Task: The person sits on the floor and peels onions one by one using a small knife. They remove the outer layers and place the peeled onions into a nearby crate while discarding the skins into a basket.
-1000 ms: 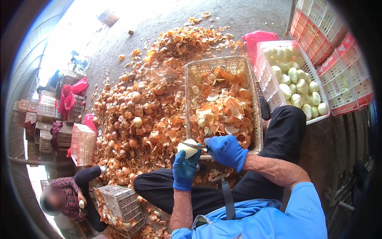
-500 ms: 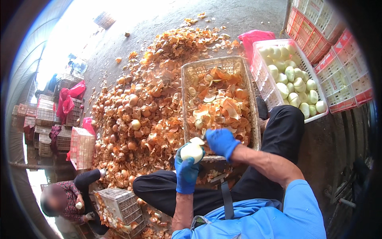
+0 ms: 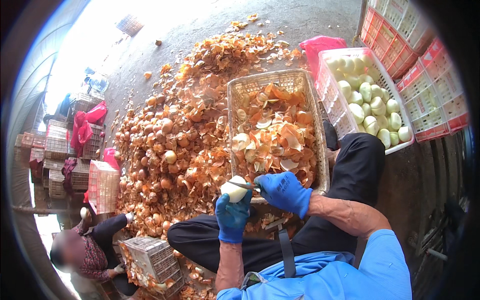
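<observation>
The pale onion (image 3: 234, 189) sits at the near left corner of the skin basket (image 3: 280, 79), upright in front of the rim, its outer skin off. Half a second ago a loose slice stood over its top and the right hand was a blur beside it; now that slice is gone from the onion, and the knife (image 3: 248, 186) lies against its upper side again. A broad pale piece (image 3: 241, 141) has appeared inside the basket's left edge, probably that slice, so one cut seems done and another looks under way. The gloved left hand (image 3: 232, 216) cups the onion from below, fingers curled round it. The gloved right hand (image 3: 286, 192), in front of the basket's near edge, is closed on the knife, its handle hidden in the fist. Brown skins (image 3: 292, 135) fill the basket's floor. To its left spreads a heap of unpeeled onions (image 3: 162, 127) among skins; to its right stands a crate (image 3: 341, 112) of peeled ones. Well left of the basket, a co-worker (image 3: 95, 255) has raised one hand.
</observation>
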A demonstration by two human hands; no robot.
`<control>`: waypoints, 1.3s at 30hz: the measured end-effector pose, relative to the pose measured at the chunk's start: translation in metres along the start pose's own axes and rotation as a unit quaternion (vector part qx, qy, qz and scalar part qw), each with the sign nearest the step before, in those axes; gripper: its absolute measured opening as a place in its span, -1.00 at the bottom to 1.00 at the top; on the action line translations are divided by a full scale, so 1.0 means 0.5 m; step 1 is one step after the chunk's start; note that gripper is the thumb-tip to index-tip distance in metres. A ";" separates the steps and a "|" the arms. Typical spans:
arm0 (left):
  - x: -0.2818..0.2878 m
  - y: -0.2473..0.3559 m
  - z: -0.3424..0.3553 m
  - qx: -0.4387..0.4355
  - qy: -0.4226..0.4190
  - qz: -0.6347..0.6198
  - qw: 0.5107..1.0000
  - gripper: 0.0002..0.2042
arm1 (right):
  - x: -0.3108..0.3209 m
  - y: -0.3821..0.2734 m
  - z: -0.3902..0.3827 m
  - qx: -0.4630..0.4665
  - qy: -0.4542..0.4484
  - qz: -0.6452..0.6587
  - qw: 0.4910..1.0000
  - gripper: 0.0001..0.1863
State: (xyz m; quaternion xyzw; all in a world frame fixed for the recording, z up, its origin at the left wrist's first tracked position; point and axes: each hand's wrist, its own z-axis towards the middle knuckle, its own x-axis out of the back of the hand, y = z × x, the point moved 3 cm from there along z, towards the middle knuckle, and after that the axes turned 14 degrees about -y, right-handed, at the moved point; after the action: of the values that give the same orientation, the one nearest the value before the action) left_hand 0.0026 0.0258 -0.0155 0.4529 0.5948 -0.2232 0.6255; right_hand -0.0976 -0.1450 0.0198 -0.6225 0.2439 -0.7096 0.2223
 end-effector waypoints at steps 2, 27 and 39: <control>0.006 -0.003 -0.003 0.008 0.004 0.024 1.000 -0.41 | 0.004 -0.004 -0.012 0.009 -0.024 -0.041 0.999 -0.84; -0.091 0.004 0.049 0.023 -0.060 0.317 0.946 -0.28 | -0.036 0.139 0.096 -0.240 -0.169 0.044 0.955 -0.69; -0.496 -0.329 0.407 0.175 -0.205 0.591 0.761 -0.34 | -0.039 0.005 0.109 -0.166 -0.103 0.107 0.975 -0.71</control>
State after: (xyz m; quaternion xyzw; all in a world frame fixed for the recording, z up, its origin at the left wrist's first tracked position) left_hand -0.0694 -0.2883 0.1457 0.7596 0.0178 0.0025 0.6501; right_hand -0.0413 -0.1386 0.0090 -0.6905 0.3994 -0.5636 0.2145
